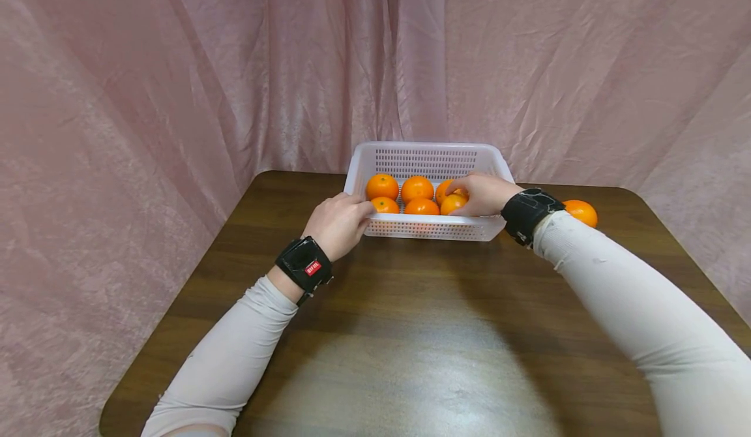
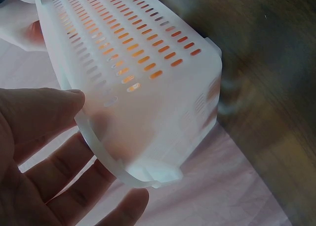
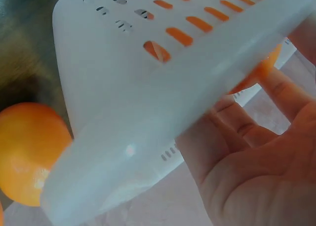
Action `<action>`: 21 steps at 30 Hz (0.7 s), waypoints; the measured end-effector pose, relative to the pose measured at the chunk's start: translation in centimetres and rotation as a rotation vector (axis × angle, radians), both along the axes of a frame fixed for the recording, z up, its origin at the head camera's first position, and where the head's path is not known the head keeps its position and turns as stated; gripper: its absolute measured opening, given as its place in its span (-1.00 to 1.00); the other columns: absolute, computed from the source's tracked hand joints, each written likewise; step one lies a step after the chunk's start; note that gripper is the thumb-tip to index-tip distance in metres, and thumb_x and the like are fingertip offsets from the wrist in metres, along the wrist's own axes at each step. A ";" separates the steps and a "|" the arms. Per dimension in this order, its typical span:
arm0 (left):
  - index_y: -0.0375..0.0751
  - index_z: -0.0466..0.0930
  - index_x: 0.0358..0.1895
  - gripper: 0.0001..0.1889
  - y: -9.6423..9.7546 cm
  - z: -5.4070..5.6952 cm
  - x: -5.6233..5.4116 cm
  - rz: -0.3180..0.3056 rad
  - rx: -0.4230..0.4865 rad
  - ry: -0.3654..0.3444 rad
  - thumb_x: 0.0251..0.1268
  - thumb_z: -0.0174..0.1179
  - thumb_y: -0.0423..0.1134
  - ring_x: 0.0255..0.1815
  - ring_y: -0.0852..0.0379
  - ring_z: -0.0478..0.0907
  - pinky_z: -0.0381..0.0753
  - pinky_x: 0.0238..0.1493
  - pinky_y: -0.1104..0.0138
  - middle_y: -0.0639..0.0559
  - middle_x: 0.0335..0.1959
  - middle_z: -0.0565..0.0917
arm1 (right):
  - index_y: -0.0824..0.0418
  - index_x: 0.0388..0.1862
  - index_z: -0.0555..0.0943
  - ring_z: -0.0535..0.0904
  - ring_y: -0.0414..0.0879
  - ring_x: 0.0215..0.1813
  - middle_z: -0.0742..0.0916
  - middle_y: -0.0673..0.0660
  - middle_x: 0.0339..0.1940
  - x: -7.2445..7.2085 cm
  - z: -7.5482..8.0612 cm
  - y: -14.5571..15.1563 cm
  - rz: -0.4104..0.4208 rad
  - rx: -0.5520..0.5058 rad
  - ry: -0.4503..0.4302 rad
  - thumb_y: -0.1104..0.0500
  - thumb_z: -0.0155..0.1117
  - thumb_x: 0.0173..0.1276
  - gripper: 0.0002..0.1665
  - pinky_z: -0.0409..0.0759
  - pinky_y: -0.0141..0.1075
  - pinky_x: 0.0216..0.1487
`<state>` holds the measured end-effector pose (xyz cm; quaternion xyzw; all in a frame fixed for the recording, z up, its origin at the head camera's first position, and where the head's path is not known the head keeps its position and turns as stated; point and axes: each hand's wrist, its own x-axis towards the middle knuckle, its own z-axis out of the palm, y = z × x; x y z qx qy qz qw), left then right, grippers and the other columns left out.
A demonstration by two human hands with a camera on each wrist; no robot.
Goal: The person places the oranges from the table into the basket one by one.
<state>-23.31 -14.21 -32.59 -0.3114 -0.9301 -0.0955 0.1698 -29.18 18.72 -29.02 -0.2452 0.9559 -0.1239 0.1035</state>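
Note:
A white slotted plastic basket [image 1: 431, 227] stands on the table with several oranges [image 1: 417, 189] inside in two rows. My left hand [image 1: 339, 225] grips its near left corner, with the thumb [image 2: 54, 110] at the rim and the other fingers curled past the edge. Reaching over the near right side, my right hand [image 1: 482, 194] holds an orange [image 1: 454, 203] at the right end of the front row. In the right wrist view, the basket's rim hides part of that orange [image 3: 254, 78] and some of the fingertips.
Outside the basket, to its right, an orange [image 1: 581, 212] lies on the wooden table [image 1: 375, 332], partly covered by my right forearm. The right wrist view shows a sliver of another beside it. A pink curtain [image 1: 305, 65] hangs behind the table.

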 end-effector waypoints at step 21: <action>-0.13 0.84 -0.01 -0.86 -0.1 0.0 0.0 -0.008 -0.001 0.003 0.45 0.50 -0.31 -0.08 -0.14 0.73 0.74 -0.03 0.00 0.00 -0.09 0.82 | 0.27 0.33 0.75 0.62 0.22 0.11 0.77 0.35 0.13 -0.5 -0.9 -0.2 0.002 0.025 -0.015 0.05 0.55 0.45 -0.45 0.53 0.12 0.34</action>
